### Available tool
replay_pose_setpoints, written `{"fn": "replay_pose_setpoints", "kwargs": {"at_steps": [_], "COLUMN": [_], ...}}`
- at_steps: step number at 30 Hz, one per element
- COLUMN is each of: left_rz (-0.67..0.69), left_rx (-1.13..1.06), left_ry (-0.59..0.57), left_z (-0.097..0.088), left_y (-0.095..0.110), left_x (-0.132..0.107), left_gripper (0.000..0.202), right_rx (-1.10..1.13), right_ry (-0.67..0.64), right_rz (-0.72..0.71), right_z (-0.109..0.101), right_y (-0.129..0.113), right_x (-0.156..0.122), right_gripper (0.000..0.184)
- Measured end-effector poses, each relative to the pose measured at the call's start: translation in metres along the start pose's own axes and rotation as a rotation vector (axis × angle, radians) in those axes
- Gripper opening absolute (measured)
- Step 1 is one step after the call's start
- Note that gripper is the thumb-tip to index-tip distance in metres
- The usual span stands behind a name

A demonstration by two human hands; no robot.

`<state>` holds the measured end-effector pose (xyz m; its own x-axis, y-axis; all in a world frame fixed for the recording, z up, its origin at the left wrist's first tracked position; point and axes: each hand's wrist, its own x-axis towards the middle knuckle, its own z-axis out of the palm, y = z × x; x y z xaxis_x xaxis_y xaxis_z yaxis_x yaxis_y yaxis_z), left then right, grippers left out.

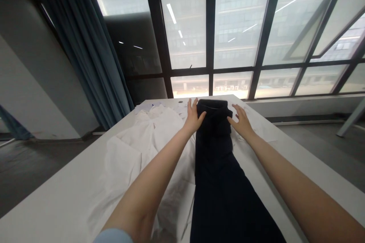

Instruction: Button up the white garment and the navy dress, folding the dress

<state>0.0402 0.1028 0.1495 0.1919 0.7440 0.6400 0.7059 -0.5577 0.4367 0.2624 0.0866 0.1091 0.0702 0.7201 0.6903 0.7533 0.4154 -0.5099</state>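
A pair of dark navy trousers (219, 182) lies lengthwise on the white table, its far end bunched or folded over. At the left side of that far end is my left hand (194, 117), fingers spread and thumb against the dark cloth. My right hand (242, 121) sits at the opposite side, fingers apart, its thumb near or touching the edge of the trousers. Neither hand is closed around the cloth. A white shirt-like garment (159, 133) lies spread and wrinkled on the left, partly under my left forearm and beside the trousers.
The white table (71, 182) reaches toward large dark-framed windows (185, 30). A blue curtain (82, 45) hangs at the left beside a grey wall. Small pale scraps and a blue item lie near the table's far edge. A light-coloured leg (352, 119) stands at the right.
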Motion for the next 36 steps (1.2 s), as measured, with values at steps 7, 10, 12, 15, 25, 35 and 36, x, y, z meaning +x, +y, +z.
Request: {"fn": "replay_pose_setpoints", "kwargs": {"at_steps": [7,10,12,15,25,35,36], "left_rz": [-0.16,-0.105,-0.039,-0.087,-0.082,-0.252,-0.291], "left_rx": [0.252,0.245,0.194,0.146,0.143,-0.112,-0.145], "left_ry": [-0.483,-0.795,-0.907,-0.959,-0.798,-0.584,-0.582], "left_z": [0.035,0.035,0.024,0.003,-0.013,-0.031,-0.031], "left_y": [-0.006,0.01,0.027,0.054,0.084,0.082,0.082], "left_x": [-0.083,-0.144,-0.181,-0.225,-0.28,-0.277,-0.276], "left_gripper": [0.076,0.084,0.088,0.096,0.054,0.023,0.02], "right_rx": [-0.262,-0.341,-0.356,-0.366,-0.406,-0.368,-0.334], "right_ry": [-0.346,-0.56,-0.666,-0.713,-0.583,-0.193,-0.17], "right_rz": [0.032,0.117,0.104,0.038,0.076,0.631,0.616], "right_z": [0.05,0.051,0.042,0.022,-0.021,-0.159,-0.161], "right_y": [-0.001,-0.013,-0.025,-0.043,-0.083,0.022,0.022], "right_x": [-0.084,-0.131,-0.158,-0.192,-0.19,-0.217,-0.231], "right_gripper": [0.054,0.069,0.076,0.077,0.022,0.027,0.03]}}
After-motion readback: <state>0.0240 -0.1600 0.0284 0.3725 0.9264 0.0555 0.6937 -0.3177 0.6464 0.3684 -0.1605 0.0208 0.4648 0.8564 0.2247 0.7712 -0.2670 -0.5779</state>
